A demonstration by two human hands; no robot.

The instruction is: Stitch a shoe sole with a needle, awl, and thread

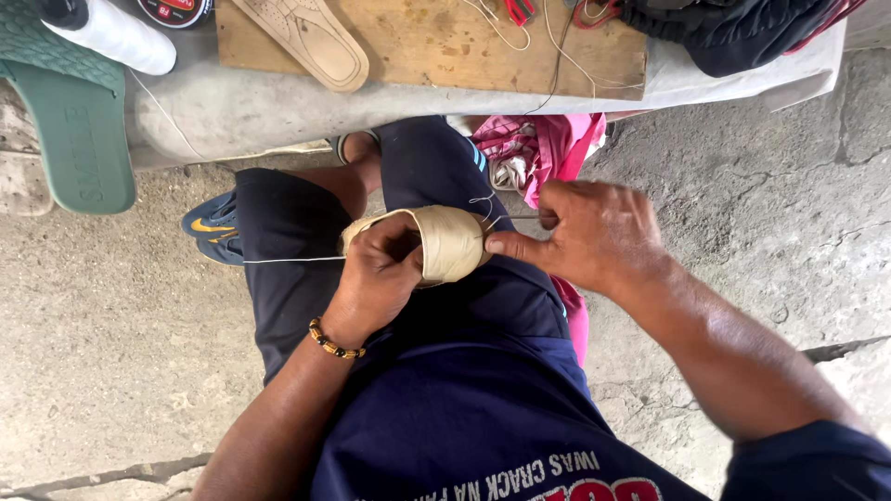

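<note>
A tan leather piece (452, 243), rolled or curved, is being held on the lap, over the dark blue shorts. The left hand (376, 278) is being kept closed around its near end, fingers tucked inside. The right hand (594, 234) is being kept pinched on a thin needle or awl (516, 219) at the piece's right edge. A white thread (292, 260) is being drawn taut out to the left.

Risks, as judged: the thumb lying beside the point could be pricked if the tool slips; the taut thread could be snapped or snagged by a hard pull.

Packages and labels: a round dark tin (174, 9) with a red-rimmed label is lying at the top left on the bench, beside a white spool (116, 35). A green sandal (79, 130) with raised lettering is lying sole-up at left. A beige insole (311, 42) is resting on a wooden board (445, 46).
</note>
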